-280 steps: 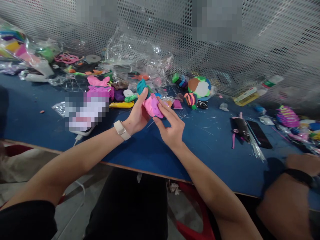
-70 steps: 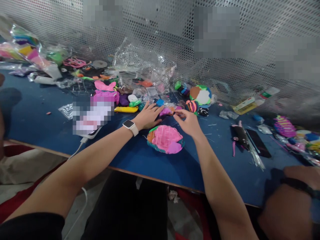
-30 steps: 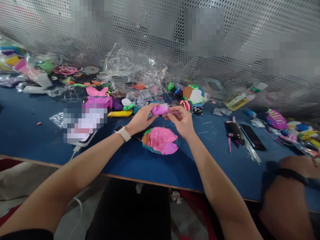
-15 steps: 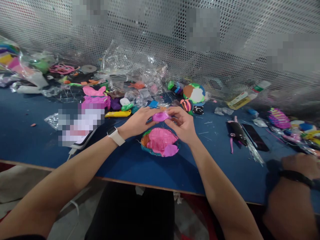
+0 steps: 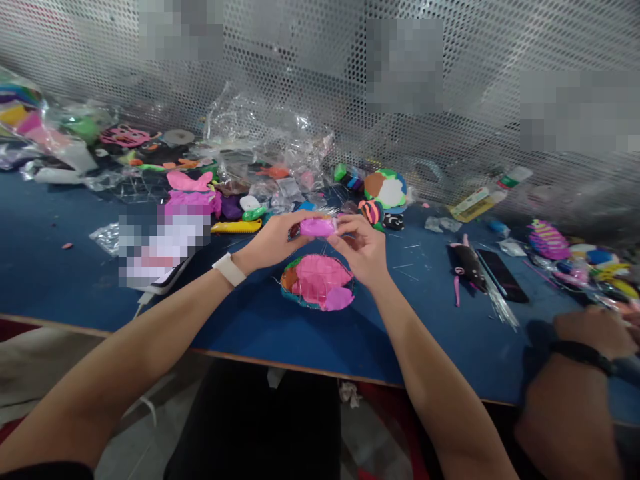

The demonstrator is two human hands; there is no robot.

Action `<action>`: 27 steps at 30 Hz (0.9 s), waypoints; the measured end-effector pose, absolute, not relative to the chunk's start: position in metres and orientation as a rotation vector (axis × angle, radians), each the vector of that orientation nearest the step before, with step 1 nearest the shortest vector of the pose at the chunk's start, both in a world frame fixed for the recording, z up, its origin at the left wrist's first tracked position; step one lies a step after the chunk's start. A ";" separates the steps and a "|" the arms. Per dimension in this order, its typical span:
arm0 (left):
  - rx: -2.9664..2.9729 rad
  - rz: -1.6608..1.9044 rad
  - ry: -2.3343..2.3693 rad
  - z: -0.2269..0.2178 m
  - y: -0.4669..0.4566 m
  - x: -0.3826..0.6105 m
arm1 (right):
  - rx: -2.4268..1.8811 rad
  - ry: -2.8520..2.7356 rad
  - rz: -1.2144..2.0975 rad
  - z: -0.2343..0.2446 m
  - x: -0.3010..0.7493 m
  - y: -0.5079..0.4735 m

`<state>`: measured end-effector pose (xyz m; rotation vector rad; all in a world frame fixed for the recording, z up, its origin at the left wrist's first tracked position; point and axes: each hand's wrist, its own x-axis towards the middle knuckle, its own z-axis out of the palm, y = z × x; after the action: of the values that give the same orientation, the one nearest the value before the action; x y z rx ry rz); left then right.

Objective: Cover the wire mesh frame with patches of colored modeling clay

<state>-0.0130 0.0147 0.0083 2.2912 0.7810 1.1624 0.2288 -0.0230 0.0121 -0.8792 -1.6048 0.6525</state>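
Head view: purple lump held between two hands above an oval clay piece's far side

The left hand (image 5: 275, 240) grasped one end of the purple lump (image 5: 318, 227), and the right hand (image 5: 364, 250) pinched the other between thumb and fingers. Whether the lump touched the worktop (image 5: 280, 340) could not be told. The oval clay piece (image 5: 323, 277), mostly pink with a purple patch, lay flat between the lump and the worktop's near edge, clear of both hands. A yellow cutter (image 5: 236, 227) lay just beside the left hand. Crumpled clear plastic (image 5: 265, 133) was heaped along the far edge, before a perforated screen (image 5: 300, 60). Another person's arm (image 5: 570, 413) crossed the near edge at the right.
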 end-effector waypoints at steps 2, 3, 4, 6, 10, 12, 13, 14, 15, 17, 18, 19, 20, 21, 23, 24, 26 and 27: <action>2.276 1.154 0.761 0.007 0.014 -0.013 | -0.874 -1.582 0.655 0.010 0.228 -0.023; 2.267 1.152 0.758 0.006 0.014 -0.013 | -0.872 -1.579 0.663 0.009 0.228 -0.023; 2.254 1.152 0.754 0.006 0.014 -0.013 | -0.869 -1.579 0.669 0.008 0.228 -0.023; 2.229 1.147 0.726 0.006 0.013 -0.013 | -0.859 -1.591 0.670 0.007 0.229 -0.024; 2.183 1.131 0.653 0.010 0.013 -0.013 | -0.860 -1.651 0.604 0.009 0.231 -0.027; 2.137 1.149 0.635 0.012 0.012 -0.014 | -0.881 -1.675 0.554 0.011 0.230 -0.029; 2.100 1.166 0.622 0.013 0.012 -0.013 | -0.892 -1.677 0.536 0.011 0.230 -0.029; 2.050 1.185 0.606 0.013 0.012 -0.013 | -0.902 -1.676 0.527 0.012 0.230 -0.030; 1.989 1.200 0.585 0.014 0.011 -0.013 | -0.912 -1.674 0.523 0.012 0.229 -0.031; 1.863 1.211 0.545 0.015 0.009 -0.011 | -0.930 -1.674 0.526 0.013 0.228 -0.032; 1.812 1.210 0.536 0.016 0.008 -0.011 | -0.933 -1.672 0.528 0.013 0.227 -0.033; 1.779 1.207 0.535 0.016 0.007 -0.010 | -0.928 -1.666 0.532 0.013 0.226 -0.033; 1.766 1.208 0.540 0.016 0.006 -0.009 | -0.918 -1.656 0.545 0.013 0.225 -0.033; 1.771 1.215 0.546 0.017 0.006 -0.008 | -0.905 -1.641 0.568 0.013 0.223 -0.034; 1.825 1.244 0.555 0.017 0.005 -0.007 | -0.886 -1.575 0.637 0.013 0.220 -0.033; 1.869 1.265 0.557 0.018 0.004 -0.007 | -0.892 -1.526 0.686 0.013 0.219 -0.033; 1.969 1.305 0.564 0.019 0.003 -0.007 | -0.929 -1.401 0.808 0.012 0.215 -0.032; 2.018 1.316 0.570 0.019 0.002 -0.008 | -0.947 -1.335 0.874 0.012 0.214 -0.031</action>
<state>-0.0077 0.0018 0.0191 2.0177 0.5701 1.3157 0.2141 -0.0314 0.0118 -0.9471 -1.3346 0.8739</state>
